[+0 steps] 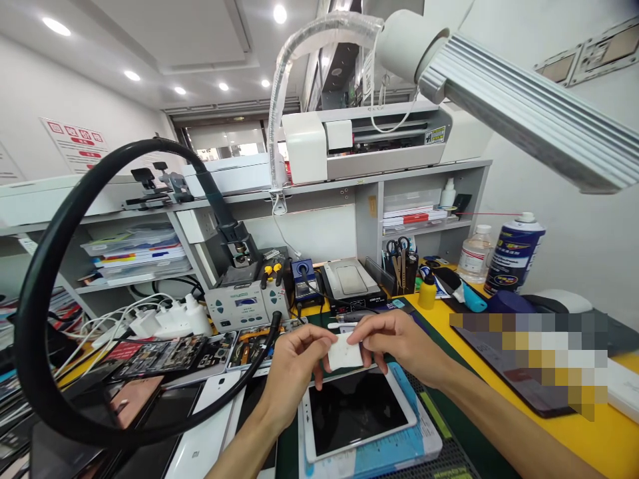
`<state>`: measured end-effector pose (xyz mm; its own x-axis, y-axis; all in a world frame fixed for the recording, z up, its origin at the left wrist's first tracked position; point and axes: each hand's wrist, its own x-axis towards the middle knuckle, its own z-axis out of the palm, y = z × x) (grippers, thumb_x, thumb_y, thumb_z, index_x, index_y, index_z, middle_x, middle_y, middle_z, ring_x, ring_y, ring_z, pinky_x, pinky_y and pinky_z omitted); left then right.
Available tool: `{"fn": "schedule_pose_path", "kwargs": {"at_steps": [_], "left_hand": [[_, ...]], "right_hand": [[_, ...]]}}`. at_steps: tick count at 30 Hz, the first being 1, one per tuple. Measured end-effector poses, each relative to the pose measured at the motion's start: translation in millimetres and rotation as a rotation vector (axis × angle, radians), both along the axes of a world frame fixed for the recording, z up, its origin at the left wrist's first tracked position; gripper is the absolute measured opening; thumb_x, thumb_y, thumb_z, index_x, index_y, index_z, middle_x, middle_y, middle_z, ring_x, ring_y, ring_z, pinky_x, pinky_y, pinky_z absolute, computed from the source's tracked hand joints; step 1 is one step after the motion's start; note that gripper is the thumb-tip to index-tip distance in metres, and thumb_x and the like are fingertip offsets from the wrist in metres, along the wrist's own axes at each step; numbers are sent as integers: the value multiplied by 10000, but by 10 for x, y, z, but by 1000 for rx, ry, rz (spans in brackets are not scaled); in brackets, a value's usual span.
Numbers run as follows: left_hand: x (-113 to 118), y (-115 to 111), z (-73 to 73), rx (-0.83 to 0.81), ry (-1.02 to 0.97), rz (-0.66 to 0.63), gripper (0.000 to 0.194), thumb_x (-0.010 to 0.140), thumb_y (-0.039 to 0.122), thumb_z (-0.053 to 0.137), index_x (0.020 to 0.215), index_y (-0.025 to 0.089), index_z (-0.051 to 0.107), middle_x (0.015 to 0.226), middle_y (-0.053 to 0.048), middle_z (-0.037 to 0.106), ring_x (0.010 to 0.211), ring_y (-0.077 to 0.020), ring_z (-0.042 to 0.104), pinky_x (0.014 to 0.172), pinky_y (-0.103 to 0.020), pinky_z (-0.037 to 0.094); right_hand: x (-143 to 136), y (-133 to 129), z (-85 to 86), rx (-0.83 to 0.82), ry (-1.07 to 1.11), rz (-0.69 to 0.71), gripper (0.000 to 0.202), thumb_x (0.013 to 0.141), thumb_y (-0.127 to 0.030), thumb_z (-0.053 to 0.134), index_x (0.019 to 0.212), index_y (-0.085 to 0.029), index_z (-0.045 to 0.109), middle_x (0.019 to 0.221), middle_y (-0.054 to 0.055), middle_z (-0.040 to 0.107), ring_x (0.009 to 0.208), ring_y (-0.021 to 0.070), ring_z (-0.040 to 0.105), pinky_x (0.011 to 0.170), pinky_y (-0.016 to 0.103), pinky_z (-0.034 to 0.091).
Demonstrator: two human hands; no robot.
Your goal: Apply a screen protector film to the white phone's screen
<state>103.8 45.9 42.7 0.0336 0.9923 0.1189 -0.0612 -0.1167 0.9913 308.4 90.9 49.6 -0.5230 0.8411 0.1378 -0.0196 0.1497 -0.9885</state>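
Note:
Between both hands, a small white square pad (344, 352) with a few faint specks is held up over the far edge of a tablet. My left hand (294, 366) pinches its left corner between thumb and fingers. From the other side, my right hand (394, 339) grips the upper right corner the same way. Below lies the white-framed tablet (357, 409), its dark screen facing up. It rests on a light blue box (424, 436) on the green mat.
At left, a black flexible hose (30, 299) loops over several phones and circuit boards (160, 352). A rework station (244, 306) stands behind. To the right are a yellow bottle (426, 293), a spray can (514, 256) and a dark flat device (514, 366). A lamp (529, 106) hangs overhead.

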Motion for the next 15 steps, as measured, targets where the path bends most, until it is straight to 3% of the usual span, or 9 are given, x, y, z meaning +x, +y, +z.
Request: {"fn": "schedule_pose_path", "kwargs": {"at_steps": [6,9,12,15], "left_hand": [[37,-27,16,78,37,30,299,738,418,818,838,150,730,642,31,539,462,-56,396,397,-173,352],[40,-38,18,105,32,40,286,753,418,817,836,160,726,725,12,581,501,-63,456,443,-183,425],[42,-49,20,127,19,34,291,764,433,807,835,166,716,776,-3,608,540,-86,515,470,-207,490],[51,-62,23,137,11,16,315,759,452,806,837,164,704,702,5,589,527,-101,504,451,-227,509]], "right_hand": [[15,-5,34,-77,103,38,178,718,-226,651,808,-135,775,591,45,677,528,159,609,433,230,441],[20,-13,49,-131,175,43,174,718,-235,678,878,-171,705,731,32,705,543,149,631,396,203,408],[8,-31,62,-211,221,78,281,798,-330,697,1040,-190,671,837,27,700,514,124,617,355,184,359],[-20,-51,60,-279,168,149,369,884,-466,696,1072,-149,688,710,8,644,479,93,564,347,158,326]]}}
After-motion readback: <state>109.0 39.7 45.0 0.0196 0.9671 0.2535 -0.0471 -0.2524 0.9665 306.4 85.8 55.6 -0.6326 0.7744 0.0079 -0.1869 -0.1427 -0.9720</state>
